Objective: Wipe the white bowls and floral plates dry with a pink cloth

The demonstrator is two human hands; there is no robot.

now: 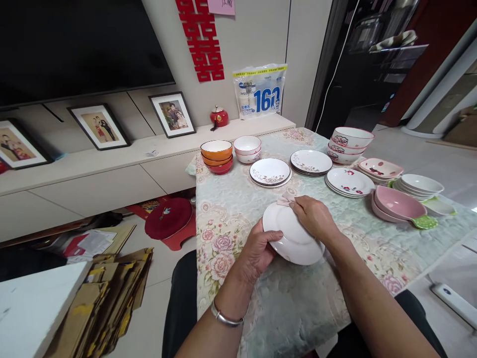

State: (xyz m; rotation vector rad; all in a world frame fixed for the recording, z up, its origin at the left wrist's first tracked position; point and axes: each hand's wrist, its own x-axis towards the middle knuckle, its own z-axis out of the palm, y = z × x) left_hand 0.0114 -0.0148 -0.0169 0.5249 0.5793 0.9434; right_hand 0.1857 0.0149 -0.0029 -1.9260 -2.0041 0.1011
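Note:
A white plate (294, 238) is held tilted above the near part of the table. My left hand (261, 246) grips its left edge, thumb across the face and fingers beneath. My right hand (312, 215) is closed on a pale pink cloth (286, 199), pressed to the plate's far rim; part of the cloth is hidden under the fingers. Just beyond the plate lie a small stack of plates with a brown floral pattern (270, 171) and another dark-rimmed plate stack (311, 162). Plates with red flowers (350, 182) sit to the right.
Orange and red bowls (216, 156), white bowls (248, 148) and patterned bowls (350, 144) stand along the table's back. Pink leaf-handled dishes (398, 203) and small white bowls (420, 185) lie at right. A red stool (168, 219) and flattened cardboard (108, 293) are on the floor at left.

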